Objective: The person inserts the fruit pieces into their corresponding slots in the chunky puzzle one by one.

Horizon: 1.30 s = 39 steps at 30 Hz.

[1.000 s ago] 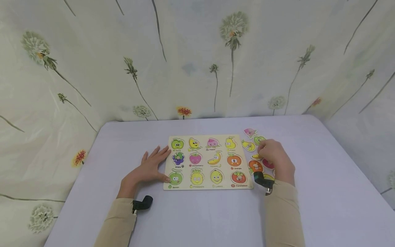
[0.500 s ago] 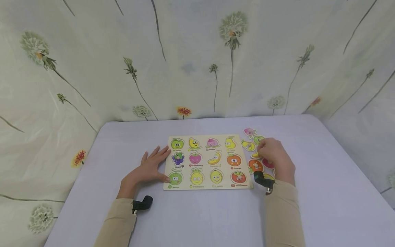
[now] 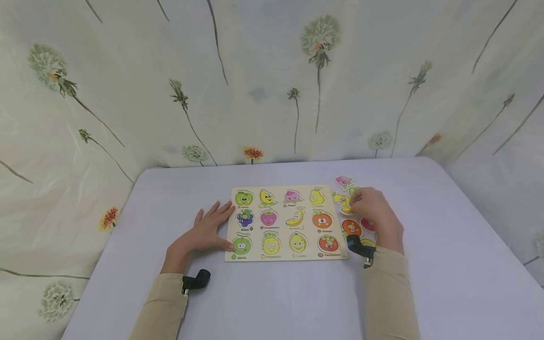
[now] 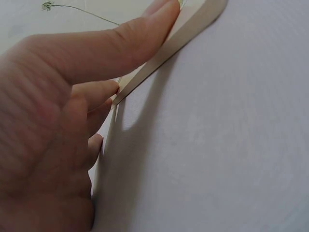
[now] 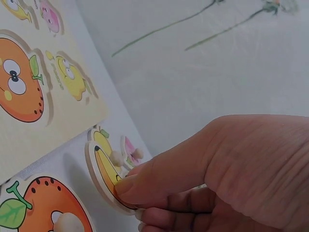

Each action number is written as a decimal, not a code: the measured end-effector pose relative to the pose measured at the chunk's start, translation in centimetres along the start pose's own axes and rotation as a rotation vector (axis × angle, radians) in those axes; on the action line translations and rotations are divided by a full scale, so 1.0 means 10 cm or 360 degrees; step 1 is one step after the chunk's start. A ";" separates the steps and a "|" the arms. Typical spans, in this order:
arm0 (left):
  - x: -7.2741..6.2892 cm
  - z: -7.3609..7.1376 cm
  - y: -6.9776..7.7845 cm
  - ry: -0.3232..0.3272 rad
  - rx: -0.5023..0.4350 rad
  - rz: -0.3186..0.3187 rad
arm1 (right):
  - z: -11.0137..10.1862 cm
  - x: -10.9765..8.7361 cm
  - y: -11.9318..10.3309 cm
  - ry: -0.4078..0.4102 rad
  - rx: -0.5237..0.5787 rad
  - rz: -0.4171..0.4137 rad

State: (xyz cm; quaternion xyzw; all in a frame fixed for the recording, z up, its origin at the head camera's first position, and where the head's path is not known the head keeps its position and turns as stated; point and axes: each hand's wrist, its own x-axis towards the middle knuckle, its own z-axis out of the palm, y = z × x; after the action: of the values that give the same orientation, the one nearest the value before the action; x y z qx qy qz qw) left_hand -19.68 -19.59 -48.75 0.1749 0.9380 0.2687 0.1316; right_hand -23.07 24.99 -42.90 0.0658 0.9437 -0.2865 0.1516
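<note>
R hand [image 3: 376,212] pinched banana piece [image 5: 107,169] just R of puzzle board [image 3: 309,222], long axis upper-L to lower-R in R-wrist view, banana slot [image 3: 295,217] to its L; L hand [image 3: 208,233], fingers spread, touched board's L edge.

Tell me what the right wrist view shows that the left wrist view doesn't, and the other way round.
Only the right wrist view shows the right hand pinching the banana piece, with the loose orange piece close by on the table.
Only the left wrist view shows the left hand, its thumb lying over the edge of the board.
Both share part of the board, the pale table and the flower-patterned backdrop.
</note>
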 end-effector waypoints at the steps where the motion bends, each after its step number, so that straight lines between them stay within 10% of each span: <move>1: 0.00 0.00 0.00 0.0001 0.0001 0.0000 | 0.01 0.01 -0.01 0.0003 -0.0008 -0.0010; 39: 0.00 0.01 -0.02 0.0012 0.0009 0.0017 | 0.18 0.04 -0.33 -0.0032 -0.0090 -0.0380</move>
State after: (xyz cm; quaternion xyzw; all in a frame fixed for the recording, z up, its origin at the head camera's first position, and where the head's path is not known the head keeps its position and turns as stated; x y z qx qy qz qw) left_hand -19.70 -19.70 -48.89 0.1793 0.9384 0.2672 0.1261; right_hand -23.67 21.28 -42.69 -0.0543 0.9509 -0.2766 0.1278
